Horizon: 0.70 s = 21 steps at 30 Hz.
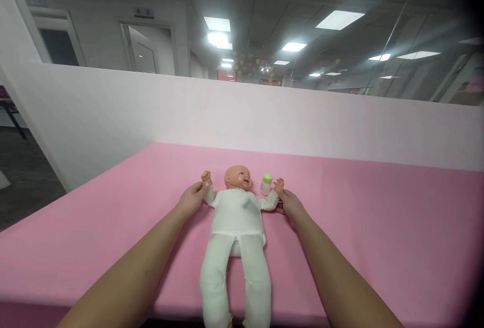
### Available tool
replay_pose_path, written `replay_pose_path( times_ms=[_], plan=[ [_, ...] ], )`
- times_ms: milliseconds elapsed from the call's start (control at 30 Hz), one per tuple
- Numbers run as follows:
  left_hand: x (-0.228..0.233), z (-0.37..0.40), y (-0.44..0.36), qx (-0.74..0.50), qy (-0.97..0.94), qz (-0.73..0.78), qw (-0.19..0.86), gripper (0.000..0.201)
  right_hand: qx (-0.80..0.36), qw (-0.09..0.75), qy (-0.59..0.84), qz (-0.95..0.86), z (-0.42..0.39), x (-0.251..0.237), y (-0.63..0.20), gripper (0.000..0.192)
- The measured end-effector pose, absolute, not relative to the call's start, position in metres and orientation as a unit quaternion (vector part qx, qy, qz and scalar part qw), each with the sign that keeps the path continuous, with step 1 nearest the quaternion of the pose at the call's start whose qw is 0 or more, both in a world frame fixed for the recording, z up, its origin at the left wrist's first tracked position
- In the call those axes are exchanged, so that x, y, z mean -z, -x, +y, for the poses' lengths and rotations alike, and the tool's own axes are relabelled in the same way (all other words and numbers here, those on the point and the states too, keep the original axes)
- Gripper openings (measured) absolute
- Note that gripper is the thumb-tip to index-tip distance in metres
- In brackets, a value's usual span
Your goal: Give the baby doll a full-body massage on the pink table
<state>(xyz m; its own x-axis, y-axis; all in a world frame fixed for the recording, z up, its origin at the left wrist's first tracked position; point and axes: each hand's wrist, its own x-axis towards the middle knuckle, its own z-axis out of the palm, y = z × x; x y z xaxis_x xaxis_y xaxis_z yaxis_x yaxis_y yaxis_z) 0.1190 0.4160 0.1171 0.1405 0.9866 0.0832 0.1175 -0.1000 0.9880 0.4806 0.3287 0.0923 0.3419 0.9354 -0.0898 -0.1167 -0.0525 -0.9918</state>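
A baby doll (237,214) with a cloth body lies on its back on the pink surface (325,262), its head turned to the right and its legs toward me. My left hand (192,199) pinches the doll's arm on the left, at the wrist. On the other side, my right hand (292,206) grips the other arm near its wrist, with some fingers under it. Both doll arms are bent outward and raised beside the head. A small white bottle with a green cap (266,184) is between the doll's head and its hand on the right.
A low white wall (242,116) runs behind the pink surface and along its left side. Above it, glass shows ceiling lights (218,39) and an open door (143,50). Dark floor (30,171) lies beyond the left edge.
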Motion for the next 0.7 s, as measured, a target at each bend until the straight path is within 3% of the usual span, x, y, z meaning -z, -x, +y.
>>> replay_pose_path(
  times_ms=[267, 467, 567, 700],
  plan=[
    [-0.105, 0.437, -0.106, -0.457, -0.498, 0.506, 0.535, 0.054, -0.438, 0.567, 0.615, -0.328, 0.329, -0.089, -0.483, 0.054],
    [-0.111, 0.429, -0.109, -0.455, -0.502, 0.487, 0.551, 0.057, -0.432, 0.605, 0.554, -0.374, 0.323, -0.097, -0.475, 0.062],
    [-0.112, 0.425, -0.113, -0.445, -0.545, 0.488, 0.517, 0.058, -0.425, 0.613, 0.499, -0.441, 0.319, -0.103, -0.469, 0.059],
    [-0.115, 0.415, -0.117, -0.412, -0.656, 0.481, 0.41, 0.059, -0.43, 0.561, 0.466, -0.532, 0.307, -0.115, -0.459, 0.059]
  ],
)
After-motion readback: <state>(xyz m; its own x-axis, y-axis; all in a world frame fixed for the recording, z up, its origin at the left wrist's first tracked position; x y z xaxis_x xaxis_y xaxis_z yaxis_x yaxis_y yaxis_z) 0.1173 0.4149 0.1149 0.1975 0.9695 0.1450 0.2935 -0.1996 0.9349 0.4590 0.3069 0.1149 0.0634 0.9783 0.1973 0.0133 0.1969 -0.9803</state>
